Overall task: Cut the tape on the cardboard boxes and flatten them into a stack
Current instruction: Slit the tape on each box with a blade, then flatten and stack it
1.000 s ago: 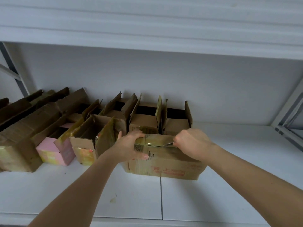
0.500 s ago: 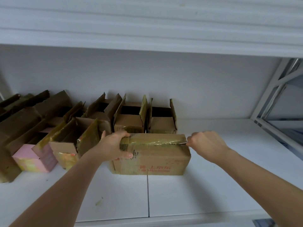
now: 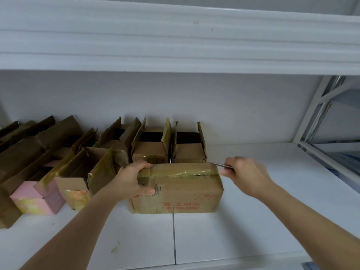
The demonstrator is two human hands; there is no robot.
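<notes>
A closed cardboard box (image 3: 187, 191) with red print and shiny tape (image 3: 181, 171) along its top stands on the white shelf (image 3: 243, 230). My left hand (image 3: 132, 180) grips its top left corner, thumb on the front face. My right hand (image 3: 247, 174) holds a thin metal blade (image 3: 221, 165), whose tip touches the box's top right edge. A dark slit shows in the tape near the right end.
A row of opened cardboard boxes (image 3: 152, 147) with raised flaps lines the back wall from the left to the middle; one is pink (image 3: 37, 199). A shelf board hangs overhead. A white frame (image 3: 311, 121) stands at the right.
My right hand has drawn the blade rightward along the tape, from the box's middle to past its right end. My left hand has kept its hold on the left corner.
</notes>
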